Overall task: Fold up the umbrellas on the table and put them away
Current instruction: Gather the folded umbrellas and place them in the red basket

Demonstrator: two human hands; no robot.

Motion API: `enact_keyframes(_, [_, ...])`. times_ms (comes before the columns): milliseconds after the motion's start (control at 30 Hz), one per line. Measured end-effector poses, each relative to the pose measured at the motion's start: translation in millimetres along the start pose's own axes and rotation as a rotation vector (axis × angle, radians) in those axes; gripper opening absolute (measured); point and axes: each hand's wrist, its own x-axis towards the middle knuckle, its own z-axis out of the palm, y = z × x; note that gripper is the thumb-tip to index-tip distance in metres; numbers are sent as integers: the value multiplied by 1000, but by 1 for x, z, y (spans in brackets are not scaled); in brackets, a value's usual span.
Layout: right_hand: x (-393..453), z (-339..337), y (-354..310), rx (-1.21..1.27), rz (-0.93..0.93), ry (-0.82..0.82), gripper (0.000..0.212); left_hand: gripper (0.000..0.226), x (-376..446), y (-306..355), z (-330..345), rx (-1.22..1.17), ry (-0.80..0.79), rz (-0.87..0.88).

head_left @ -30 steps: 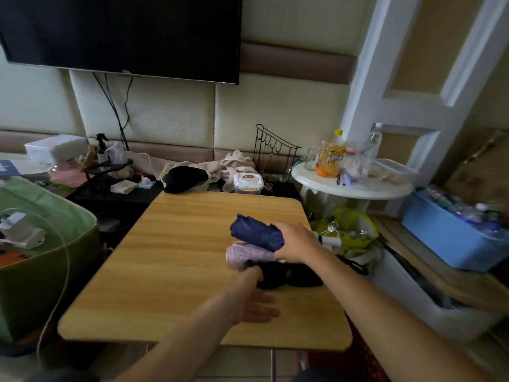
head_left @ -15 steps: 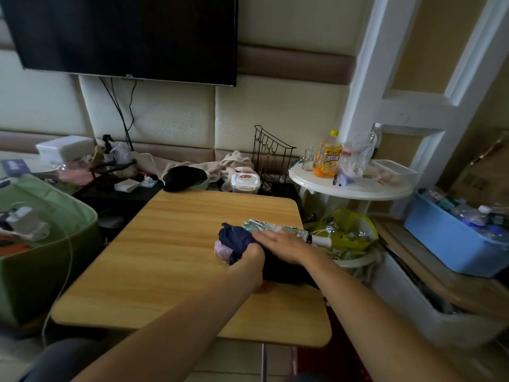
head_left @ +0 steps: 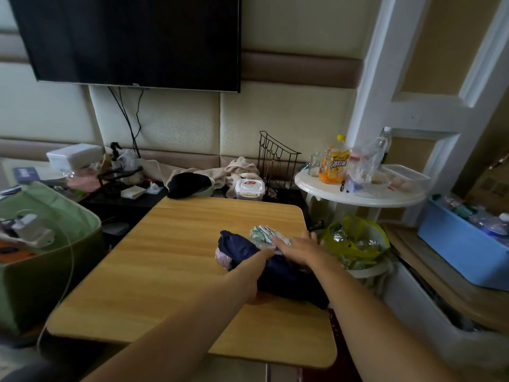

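Note:
Several folded umbrellas lie in a heap on the wooden table [head_left: 170, 260], near its right edge. A navy umbrella [head_left: 238, 248] lies on top, a pale pink one [head_left: 221, 257] peeks out beneath it, a green-and-white patterned one [head_left: 263, 233] sits behind, and a black one [head_left: 292, 283] lies nearest me. My right hand [head_left: 298, 248] rests flat on the heap, fingers spread over the patterned umbrella. My left hand [head_left: 265, 255] reaches into the heap against the navy umbrella; its fingers are hidden.
A yellow bag in a white basket [head_left: 355, 244] stands just past the table's right edge. Behind it is a round white side table [head_left: 358, 195] with bottles. A blue bin [head_left: 462, 252] sits far right and a green fabric box [head_left: 46, 244] on the left.
My right hand let go of the navy umbrella's end and now lies flat over the heap. My left hand rose from the tabletop into the heap. The patterned umbrella has come into view.

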Motion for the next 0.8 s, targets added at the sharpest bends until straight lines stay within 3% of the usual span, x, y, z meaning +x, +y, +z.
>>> enact_keyframes(100, [4, -1, 6, 23, 1, 35, 112, 65, 18, 4, -16, 39, 37, 70])
enact_keyframes(233, [0, 2, 10, 347, 9, -143, 125, 65, 50, 13, -42, 126, 138, 192])
enact_keyframes(333, [-7, 13, 6, 532, 21, -171, 137, 62, 64, 18, -59, 151, 204, 244])
enact_keyframes(467, [-9, 30, 4, 690, 70, -199, 99, 57, 55, 22, -64, 229, 174, 234])
enact_keyframes(600, [-11, 40, 5, 877, 223, -160, 68, 18, 25, 33, -62, 373, 154, 206])
enact_keyframes(733, [-13, 40, 9, 880, 236, -41, 66, 19, 11, 41, -68, 375, 160, 219])
enact_keyframes(800, [-23, 28, 3, 789, 222, 37, 48, 25, 13, 41, -73, 341, 157, 250])
